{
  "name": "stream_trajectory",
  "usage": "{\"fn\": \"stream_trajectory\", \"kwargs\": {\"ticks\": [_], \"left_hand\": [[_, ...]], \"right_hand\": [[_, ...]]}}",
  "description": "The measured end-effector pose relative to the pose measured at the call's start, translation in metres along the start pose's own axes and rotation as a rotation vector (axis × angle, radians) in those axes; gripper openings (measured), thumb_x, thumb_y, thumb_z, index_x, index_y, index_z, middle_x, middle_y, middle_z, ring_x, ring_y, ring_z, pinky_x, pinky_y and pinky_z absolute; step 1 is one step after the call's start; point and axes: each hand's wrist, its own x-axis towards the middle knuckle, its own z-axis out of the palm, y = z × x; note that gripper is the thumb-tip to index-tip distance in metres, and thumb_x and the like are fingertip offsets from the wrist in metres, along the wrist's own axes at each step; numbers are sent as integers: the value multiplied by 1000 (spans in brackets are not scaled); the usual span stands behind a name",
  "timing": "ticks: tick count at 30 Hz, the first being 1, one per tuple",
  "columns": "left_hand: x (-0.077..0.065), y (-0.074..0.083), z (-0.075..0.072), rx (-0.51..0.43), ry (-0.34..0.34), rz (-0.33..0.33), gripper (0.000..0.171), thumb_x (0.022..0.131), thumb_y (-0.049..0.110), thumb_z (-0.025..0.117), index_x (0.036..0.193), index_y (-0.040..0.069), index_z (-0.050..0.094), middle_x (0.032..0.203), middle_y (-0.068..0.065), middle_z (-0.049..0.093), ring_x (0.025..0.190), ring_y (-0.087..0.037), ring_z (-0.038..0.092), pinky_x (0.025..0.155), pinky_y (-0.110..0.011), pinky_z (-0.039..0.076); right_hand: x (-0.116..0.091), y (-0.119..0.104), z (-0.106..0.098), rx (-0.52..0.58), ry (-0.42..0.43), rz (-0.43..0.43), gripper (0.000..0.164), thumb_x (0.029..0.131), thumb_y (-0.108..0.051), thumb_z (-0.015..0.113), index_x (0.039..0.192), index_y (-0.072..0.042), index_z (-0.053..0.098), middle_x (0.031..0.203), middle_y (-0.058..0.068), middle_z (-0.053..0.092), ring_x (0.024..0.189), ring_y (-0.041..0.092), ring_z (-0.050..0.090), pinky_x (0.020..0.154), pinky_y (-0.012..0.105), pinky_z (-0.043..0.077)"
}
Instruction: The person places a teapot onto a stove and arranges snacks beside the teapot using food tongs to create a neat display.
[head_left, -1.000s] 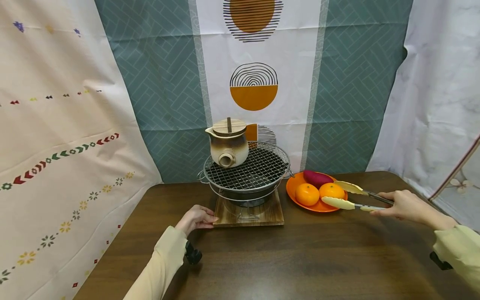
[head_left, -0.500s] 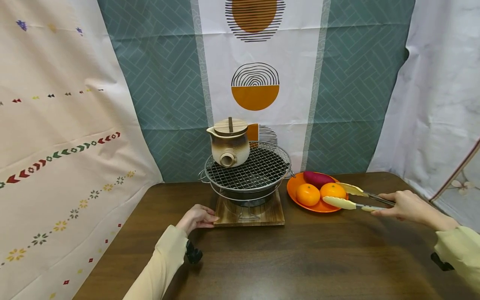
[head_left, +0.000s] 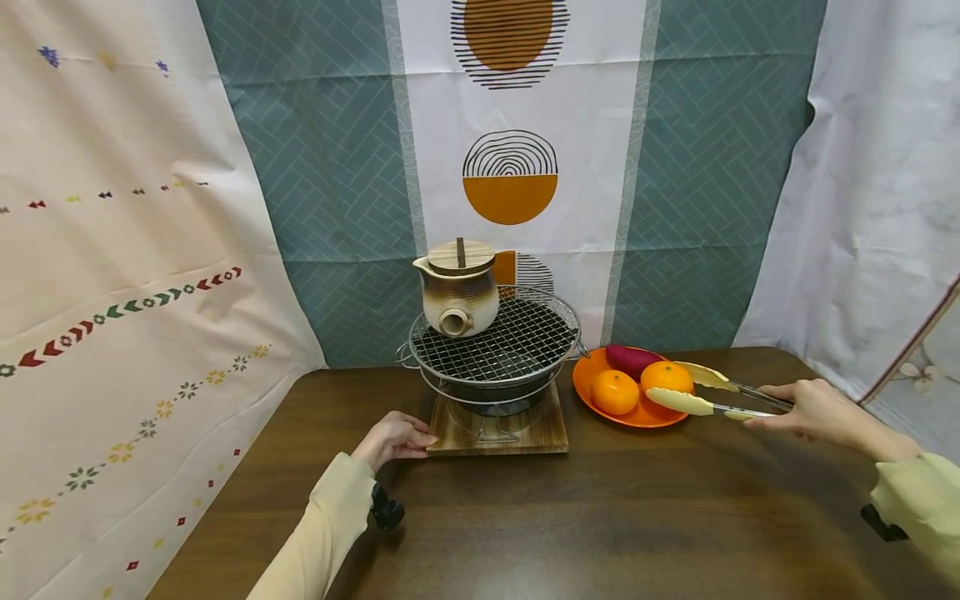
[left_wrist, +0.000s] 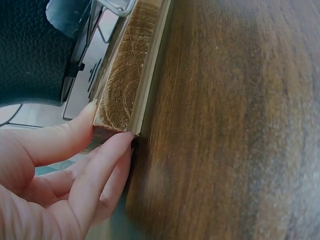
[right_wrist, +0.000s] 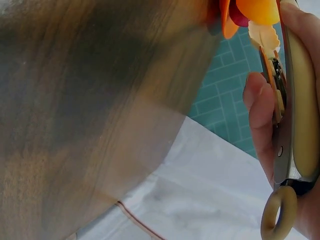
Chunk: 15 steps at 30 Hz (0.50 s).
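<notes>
My left hand (head_left: 397,435) pinches the near left corner of a square wooden board (head_left: 551,425); in the left wrist view the thumb (left_wrist: 60,137) is at its upper edge and the fingers curl at its lower edge. On the board stands a round grill (head_left: 517,342) with a wire mesh top, carrying a clay teapot (head_left: 461,300) with a wooden lid. My right hand (head_left: 821,417) grips metal tongs (head_left: 738,410) with cream tips, which sit on either side of the right orange (head_left: 667,378). Another orange (head_left: 615,392) and a purple sweet potato (head_left: 632,359) lie on an orange plate (head_left: 648,419).
A brown wooden table (head_left: 570,525) carries everything. Behind it hangs a green and white patterned curtain (head_left: 697,183). Pale cloths hang at the left (head_left: 150,250) and right (head_left: 877,192) sides, close to the table's edges.
The right orange has shifted slightly up against the plate and the other fruit, along with the tongs. My left hand stays at the board's corner. The head view has shifted a little.
</notes>
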Motion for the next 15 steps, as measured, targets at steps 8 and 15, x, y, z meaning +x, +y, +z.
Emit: {"fn": "stream_trajectory", "kwargs": {"ticks": [8, 15], "left_hand": [[1, -1, 1, -2, 4, 2, 33, 78, -10, 64, 107, -20, 49, 73, -15, 59, 64, -20, 60, 65, -38, 53], [2, -1, 0, -2, 9, 4, 33, 78, -11, 64, 106, -19, 50, 71, -14, 59, 63, -20, 60, 64, -37, 53]], "right_hand": [[2, -3, -6, -6, 4, 45, 73, 72, -35, 76, 115, 18, 50, 42, -10, 45, 35, 11, 44, 36, 26, 38], [5, -8, -15, -21, 41, 57, 71, 71, -37, 76, 115, 14, 53, 41, -9, 44, 35, 12, 43, 36, 26, 37]]}}
